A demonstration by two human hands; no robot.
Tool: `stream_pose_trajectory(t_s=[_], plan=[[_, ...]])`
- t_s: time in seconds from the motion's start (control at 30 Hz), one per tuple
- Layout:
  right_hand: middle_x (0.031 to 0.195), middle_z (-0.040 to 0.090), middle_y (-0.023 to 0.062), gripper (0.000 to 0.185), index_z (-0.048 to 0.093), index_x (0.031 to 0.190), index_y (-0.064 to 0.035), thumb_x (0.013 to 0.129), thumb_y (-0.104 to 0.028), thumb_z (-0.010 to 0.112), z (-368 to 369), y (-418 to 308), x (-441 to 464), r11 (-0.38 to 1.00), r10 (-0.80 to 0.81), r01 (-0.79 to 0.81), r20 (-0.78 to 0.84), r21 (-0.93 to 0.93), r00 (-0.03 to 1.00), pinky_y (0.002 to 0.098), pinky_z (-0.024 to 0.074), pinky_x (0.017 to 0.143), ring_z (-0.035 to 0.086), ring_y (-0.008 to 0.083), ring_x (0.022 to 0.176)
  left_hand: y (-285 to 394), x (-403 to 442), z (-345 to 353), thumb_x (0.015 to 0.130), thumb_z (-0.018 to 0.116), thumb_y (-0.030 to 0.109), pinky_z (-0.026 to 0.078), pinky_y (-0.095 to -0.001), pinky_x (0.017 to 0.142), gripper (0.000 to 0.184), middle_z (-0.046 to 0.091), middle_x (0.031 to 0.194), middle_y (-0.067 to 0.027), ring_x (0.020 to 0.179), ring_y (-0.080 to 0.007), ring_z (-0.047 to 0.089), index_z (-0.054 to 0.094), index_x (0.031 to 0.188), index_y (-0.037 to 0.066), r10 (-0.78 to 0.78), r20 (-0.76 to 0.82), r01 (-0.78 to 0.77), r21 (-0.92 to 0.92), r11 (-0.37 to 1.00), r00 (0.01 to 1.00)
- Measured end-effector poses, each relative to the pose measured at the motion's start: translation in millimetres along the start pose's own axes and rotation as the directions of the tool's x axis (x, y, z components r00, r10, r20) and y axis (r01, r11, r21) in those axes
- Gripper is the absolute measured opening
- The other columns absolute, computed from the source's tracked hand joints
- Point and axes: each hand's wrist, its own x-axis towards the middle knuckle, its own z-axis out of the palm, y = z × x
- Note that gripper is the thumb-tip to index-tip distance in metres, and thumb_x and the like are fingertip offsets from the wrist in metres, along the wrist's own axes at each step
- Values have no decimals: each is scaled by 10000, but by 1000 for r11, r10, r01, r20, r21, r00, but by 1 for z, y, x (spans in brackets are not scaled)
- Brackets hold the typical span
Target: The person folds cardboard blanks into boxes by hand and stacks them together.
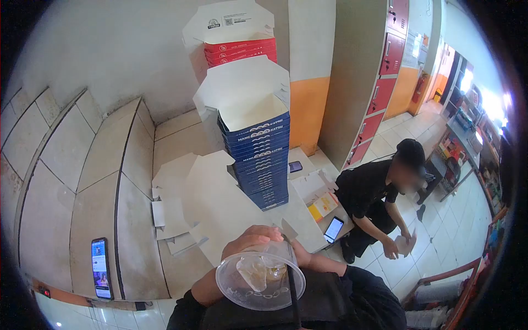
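A clear plastic cup [259,300] is right below me, its open rim turned up toward my face. Ice and a little pale liquid [258,274] show inside, and a black straw [293,291] leans out over the near side. My left hand [247,241] is closed around the cup's far left side. On the right side, my right hand [300,254] is against the cup, its fingers mostly hidden behind it. Just beyond my hands lie flat white and grey cardboard box pieces [220,198].
Tall stacks of blue folded boxes [261,159] and red boxes [239,49] stand ahead. A phone [101,269] rests on the tiled ledge at left; another phone [333,229] lies at right. A seated co-worker [374,192] handles white card near red lockers [382,93].
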Motion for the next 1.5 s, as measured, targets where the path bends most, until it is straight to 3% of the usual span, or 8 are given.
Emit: stream_pose_trajectory(t_s=[0.5, 0.7, 0.8, 0.93, 1.13, 1.37, 1.43, 1.5], plan=[[884, 580, 31, 214, 563, 1040, 10, 879, -124, 518, 5, 23, 5, 983, 160, -145, -139, 111, 977, 304, 415, 776, 515, 158, 842, 76, -45, -10, 840, 560, 242, 409, -395, 932, 372, 521, 1145, -168, 1102, -263, 488, 498, 1137, 28, -356, -447, 384, -31, 923, 821], [886, 590, 54, 233, 587, 957, 24, 845, -180, 570, 6, 14, 7, 970, 242, -234, -197, 66, 950, 312, 416, 766, 523, 170, 817, 131, -100, -58, 578, 805, 255, 474, -368, 845, 739, 539, 1116, -119, 1019, -241, 538, 453, 1183, 20, 504, -567, 91, 718, 690, 652], [895, 577, 55, 234, 577, 969, 18, 838, -176, 572, 14, 16, 11, 956, 213, -153, -230, 251, 950, 315, 412, 764, 517, 175, 831, 209, -134, -72, 494, 820, 99, 478, -329, 837, 761, 549, 1092, -111, 991, -204, 549, 467, 1160, -9, 609, -772, 395, 624, 674, 179], [940, 567, 66, 256, 553, 1014, 23, 841, -165, 564, 3, 36, 10, 990, 116, -99, -174, 103, 978, 324, 407, 784, 503, 186, 870, 276, -204, -131, 511, 808, 106, 429, -343, 898, 845, 517, 1166, -170, 1067, -283, 521, 389, 1223, -68, 840, -542, 818, 482, 313, -2], [933, 568, 81, 267, 543, 1024, 33, 876, -189, 522, 8, 10, 7, 975, 219, -222, -198, 4, 956, 338, 401, 788, 503, 204, 870, 297, -292, -202, 499, 846, 296, 306, -363, 1013, 1072, 402, 1297, -222, 1189, -333, 402, 259, 1314, -79, 832, -541, 924, 243, 296, -124], [1016, 581, 144, 278, 514, 1129, 32, 917, -123, 424, -4, 23, 24, 966, -230, 182, -291, -183, 929, 360, 414, 818, 534, 247, 910, 246, -192, -118, 686, 752, 340, 277, -388, 1029, 879, 359, 1324, -222, 1207, -307, 381, 282, 1309, -66, 969, -6, 918, 322, -232, 247], [1107, 562, 169, 361, 485, 1202, -5, 851, -77, 525, -5, -11, 29, 922, -220, 156, -146, -355, 965, 344, 407, 899, 550, 282, 1035, 169, -164, -103, 796, 657, 265, 347, -397, 973, 599, 441, 1266, -182, 1178, -284, 419, 407, 1237, -55, 928, -140, 541, 838, -75, 346], [1146, 546, 185, 495, 493, 1223, -72, 741, -1, 580, 4, -45, 47, 683, -546, 513, 102, -520, 832, 371, 459, 860, 546, 316, 1061, 99, -118, -81, 834, 582, 398, 451, -358, 827, 549, 574, 1041, -116, 966, -220, 564, 484, 1156, -36, 460, -463, 220, 844, 489, 757]])
